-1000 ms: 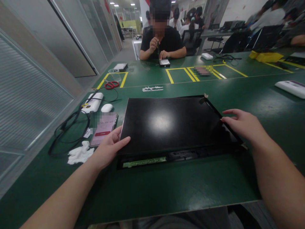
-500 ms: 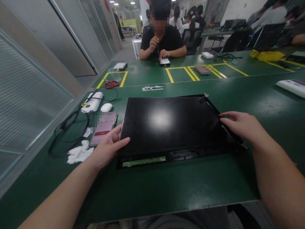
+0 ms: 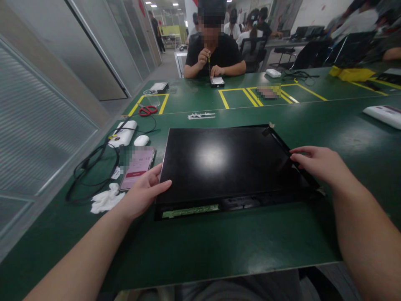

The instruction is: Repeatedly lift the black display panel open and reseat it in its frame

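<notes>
A flat LCD panel with a dark glossy face lies in front of me, a bright reflection on its surface. Along its near side runs a black frame, with a narrow green circuit board at the left part. My left hand grips the panel's left edge, thumb on the face and the other fingers partly hidden at the side. On the right, my right hand pinches the frame's edge between thumb and fingers. The frame's far right corner sticks out beyond the panel.
Left of the panel are a phone, a white mouse, crumpled white gloves, black cables and red-handled scissors. White strips lie beyond it. Across the table a person works on a small drive.
</notes>
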Demonstrator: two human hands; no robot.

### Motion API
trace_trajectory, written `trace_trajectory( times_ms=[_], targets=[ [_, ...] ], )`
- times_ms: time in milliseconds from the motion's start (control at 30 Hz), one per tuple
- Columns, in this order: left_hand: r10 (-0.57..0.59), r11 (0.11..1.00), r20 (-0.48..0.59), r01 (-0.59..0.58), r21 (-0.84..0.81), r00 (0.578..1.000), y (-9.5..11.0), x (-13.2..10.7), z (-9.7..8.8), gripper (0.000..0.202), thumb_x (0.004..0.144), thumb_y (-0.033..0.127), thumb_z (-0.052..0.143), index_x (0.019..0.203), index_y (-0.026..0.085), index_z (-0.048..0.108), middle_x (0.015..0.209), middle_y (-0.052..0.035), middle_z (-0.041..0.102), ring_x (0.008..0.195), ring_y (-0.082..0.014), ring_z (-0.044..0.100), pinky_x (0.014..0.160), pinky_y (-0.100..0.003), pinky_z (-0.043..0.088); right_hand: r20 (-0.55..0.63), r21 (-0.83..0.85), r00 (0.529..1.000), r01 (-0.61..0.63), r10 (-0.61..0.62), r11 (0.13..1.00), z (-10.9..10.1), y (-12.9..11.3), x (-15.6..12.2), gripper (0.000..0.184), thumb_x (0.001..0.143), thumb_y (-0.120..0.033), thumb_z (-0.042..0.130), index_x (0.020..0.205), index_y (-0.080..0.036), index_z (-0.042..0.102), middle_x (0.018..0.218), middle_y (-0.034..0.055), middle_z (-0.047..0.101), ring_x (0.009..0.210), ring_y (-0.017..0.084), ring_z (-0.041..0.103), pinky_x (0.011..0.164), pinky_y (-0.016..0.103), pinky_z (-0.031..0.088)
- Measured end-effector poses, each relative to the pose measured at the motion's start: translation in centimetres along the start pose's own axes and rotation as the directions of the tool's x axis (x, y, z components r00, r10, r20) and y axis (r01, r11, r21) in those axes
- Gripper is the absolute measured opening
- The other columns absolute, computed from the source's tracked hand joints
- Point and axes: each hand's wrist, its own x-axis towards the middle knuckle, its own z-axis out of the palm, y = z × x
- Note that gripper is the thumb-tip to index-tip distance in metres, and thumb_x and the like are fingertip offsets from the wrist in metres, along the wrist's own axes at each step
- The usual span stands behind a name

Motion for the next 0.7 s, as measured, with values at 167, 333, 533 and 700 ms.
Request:
trace_trajectory(
  times_ms=[167,333,533,700],
  targets=[
    [0.006,0.999,-0.024,-0.005,0.039,1.000,-0.3,0.1,-0.1,0.074,0.072,0.026,0.098,0.140,0.020,0.070,0.126,-0.0108,0.085,0.126,-0.0360,0.077,0.101,-0.042,0.067,-0.003,0.010,1.000,-0.021,0.021,1.000,0.0,-0.2,-0.1,0.038,0.085,-0.044,0.060,0.109,-0.027,0.084,0.073,0.0028,0.076,0.086,0.029,0.076,0.080,0.041,0.052],
    [0.027,0.999,-0.228,-0.033,-0.025,0.973,-1.0,0.5,0.3,0.092,0.074,0.030,0.094,0.157,0.022,0.055,0.116,-0.0086,0.087,0.111,-0.0344,0.083,0.092,-0.042,0.070,0.004,0.077,0.999,-0.040,0.040,0.996,-0.1,-0.3,-0.3,0.039,0.083,-0.044,0.061,0.108,-0.025,0.083,0.068,0.0027,0.074,0.084,0.029,0.076,0.081,0.041,0.053],
    [0.021,0.998,-0.166,-0.029,-0.046,0.986,-1.5,0.7,0.2,0.075,0.081,0.035,0.089,0.150,0.020,0.063,0.119,-0.0105,0.086,0.117,-0.0353,0.081,0.092,-0.043,0.070,-0.030,0.081,1.000,-0.003,0.006,0.997,0.5,0.8,-0.2,0.043,0.079,-0.051,0.060,0.107,-0.027,0.083,0.074,0.0038,0.077,0.087,0.030,0.075,0.083,0.043,0.055],
    [0.046,0.998,-0.096,-0.049,-0.034,0.994,-1.8,0.9,-0.5,0.083,0.079,0.039,0.094,0.153,0.022,0.060,0.126,-0.0113,0.084,0.124,-0.0357,0.077,0.103,-0.047,0.066,-0.047,0.083,0.998,0.043,-0.040,0.996,1.1,1.3,-0.8,0.041,0.077,-0.051,0.060,0.103,-0.029,0.083,0.097,0.0049,0.082,0.096,0.029,0.075,0.089,0.042,0.056]
  ],
)
